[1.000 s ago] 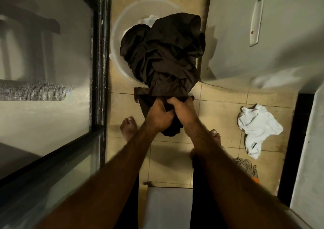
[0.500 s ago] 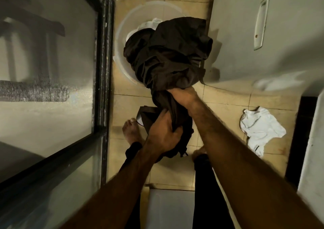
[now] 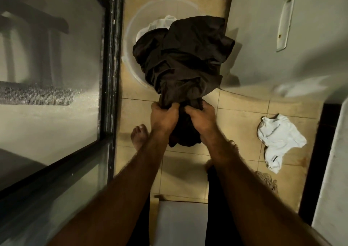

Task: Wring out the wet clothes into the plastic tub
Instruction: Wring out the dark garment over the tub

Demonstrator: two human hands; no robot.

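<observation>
Now the left hand (image 3: 163, 116) sits level with the right hand (image 3: 201, 118), knuckle to knuckle, both fists clenched tight round a narrow neck of the dark garment (image 3: 185, 57). Half a second ago they are staggered, the left one lower and nearer the body, the right one further up the cloth. So the left hand has come up to meet the right, back to the side-by-side grip seen a full second ago.

The big crumpled mass of the garment bulges out ahead of the fists and hangs over the near side of the plastic tub (image 3: 131, 31). Whether it touches the rim I cannot tell. A short tail droops below the hands, over the tiled floor (image 3: 243, 102) between the bare feet. In the tub a white cloth (image 3: 161, 22) shows behind the dark bundle. Another white garment (image 3: 278, 138) lies on the floor to the right, well apart from the tub.

I read this as one beat of a squeeze-and-regrip cycle: the hands are set close together, ready to twist against each other. No dripping water is visible. Most of the garment is still loose, so the wringing looks far from finished, and the tail over the tiles may drip outside the tub.
</observation>
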